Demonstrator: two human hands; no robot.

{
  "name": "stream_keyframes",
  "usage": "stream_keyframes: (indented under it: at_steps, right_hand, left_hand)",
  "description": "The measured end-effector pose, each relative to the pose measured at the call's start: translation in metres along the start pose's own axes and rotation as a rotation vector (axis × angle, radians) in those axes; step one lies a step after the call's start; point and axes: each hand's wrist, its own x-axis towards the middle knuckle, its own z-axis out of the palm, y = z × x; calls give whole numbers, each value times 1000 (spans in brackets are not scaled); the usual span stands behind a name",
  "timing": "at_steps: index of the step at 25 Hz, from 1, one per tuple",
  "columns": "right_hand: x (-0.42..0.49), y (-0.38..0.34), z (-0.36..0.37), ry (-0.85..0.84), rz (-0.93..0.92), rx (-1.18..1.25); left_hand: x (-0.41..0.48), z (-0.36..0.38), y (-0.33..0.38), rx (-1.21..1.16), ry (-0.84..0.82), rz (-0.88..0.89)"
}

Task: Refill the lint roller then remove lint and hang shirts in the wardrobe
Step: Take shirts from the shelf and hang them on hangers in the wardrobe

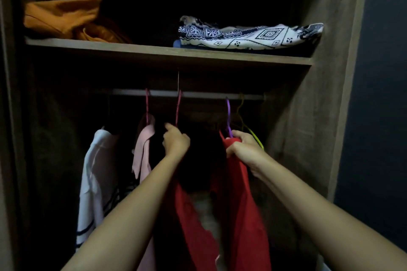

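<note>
Red shirt: shoulder gripped in right hand, purple hanger rising above its fingers. Left hand: fingers closed on dark garment.

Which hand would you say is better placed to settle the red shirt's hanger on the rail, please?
The right hand, probably. Its grip is closed on the red shirt just below the purple hanger, whose hook reaches the rail. The left hand is busy at the darker clothes beside it.
</note>
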Motion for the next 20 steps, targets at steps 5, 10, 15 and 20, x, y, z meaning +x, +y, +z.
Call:
stream_keyframes:
  at_steps: [5, 10, 15, 20]
  right_hand:
    - [36, -17, 29, -1, -51, -21]
    - [81, -33, 48, 32, -87, -53]
    - [105, -18, 58, -13, -34, -83]
    - [95, -7, 52, 87, -37, -589]
  left_hand:
    - [2, -3, -10, 100, -113, 216]
    - [8, -17, -15, 38, -107, 244]
    - [6, -23, -14, -11, -125, 238]
    - [1, -28, -19, 18, -134, 224]
